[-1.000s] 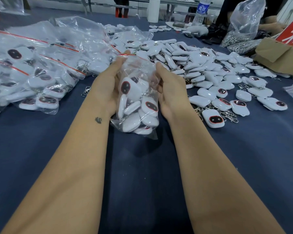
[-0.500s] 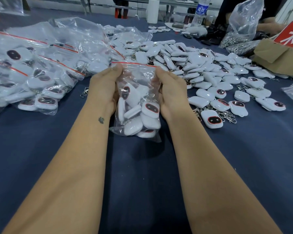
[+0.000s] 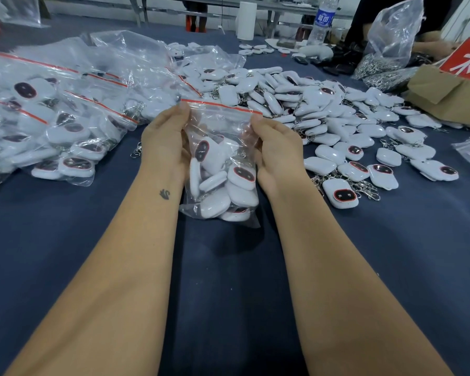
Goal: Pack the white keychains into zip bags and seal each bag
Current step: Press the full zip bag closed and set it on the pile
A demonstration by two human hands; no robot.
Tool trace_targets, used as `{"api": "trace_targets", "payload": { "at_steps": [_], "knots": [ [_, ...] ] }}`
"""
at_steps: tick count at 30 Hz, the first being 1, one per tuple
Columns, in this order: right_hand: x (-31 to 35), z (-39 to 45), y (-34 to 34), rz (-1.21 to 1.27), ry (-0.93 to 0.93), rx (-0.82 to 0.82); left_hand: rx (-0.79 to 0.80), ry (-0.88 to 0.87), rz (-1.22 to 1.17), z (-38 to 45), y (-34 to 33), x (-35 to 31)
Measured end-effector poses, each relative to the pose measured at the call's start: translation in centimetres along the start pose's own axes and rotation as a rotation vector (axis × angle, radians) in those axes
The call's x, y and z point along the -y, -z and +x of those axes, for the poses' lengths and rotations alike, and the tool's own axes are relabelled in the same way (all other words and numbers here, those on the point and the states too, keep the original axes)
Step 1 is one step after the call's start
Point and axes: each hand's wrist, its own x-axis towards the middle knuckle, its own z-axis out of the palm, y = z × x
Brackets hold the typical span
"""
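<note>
A clear zip bag (image 3: 223, 147) is gripped upright between both hands: its left side is held by the left hand (image 3: 164, 142), its right side by the right hand (image 3: 276, 150), fingers curled round the plastic just below the red zip strip (image 3: 221, 105). The strip is stretched flat between the two top corners; whether it is sealed cannot be told. The lower half of the bag is filled with white keychains (image 3: 225, 185), and its bottom rests on the blue bench (image 3: 228, 280), around the middle of it.

A large heap of loose keychains (image 3: 323, 115) is spread to the right of the bag, reaching toward the bench's right edge; the nearest ones lie just beside the right wrist. Filled bags (image 3: 52, 118) with red strips are piled along the left edge. Near the far right corner a cardboard box (image 3: 445, 96) with a red sign is set, with a plastic bag of metal rings (image 3: 385, 55) just beyond it. A water bottle (image 3: 322, 20) and a white roll (image 3: 247, 20) stand at the far edge.
</note>
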Motion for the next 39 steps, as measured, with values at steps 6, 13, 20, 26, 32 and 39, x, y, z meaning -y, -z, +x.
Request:
{"api": "trace_targets", "payload": {
  "at_steps": [6,13,20,26,32,39],
  "knots": [
    [-0.24,0.07,0.06,-0.049,0.086,-0.024,-0.002,-0.032,0.01,-0.1,-0.12,0.19],
    [-0.1,0.15,-0.12,-0.04,0.034,0.047,-0.011,-0.025,0.005,0.44,0.07,0.56],
    [-0.41,-0.23,-0.32,-0.17,0.118,0.057,-0.005,-0.026,0.036,0.21,-0.19,0.75],
    [-0.15,-0.15,-0.28,-0.058,0.052,0.073,0.018,0.016,0.087,0.2,-0.39,0.81],
    [-0.31,0.12,-0.06,-0.077,0.025,0.087,0.035,0.009,-0.006,0.2,-0.23,0.76],
    [-0.59,0.26,-0.11,-0.128,0.045,0.021,0.051,0.027,0.05,-0.33,-0.54,0.5]
  ]
}}
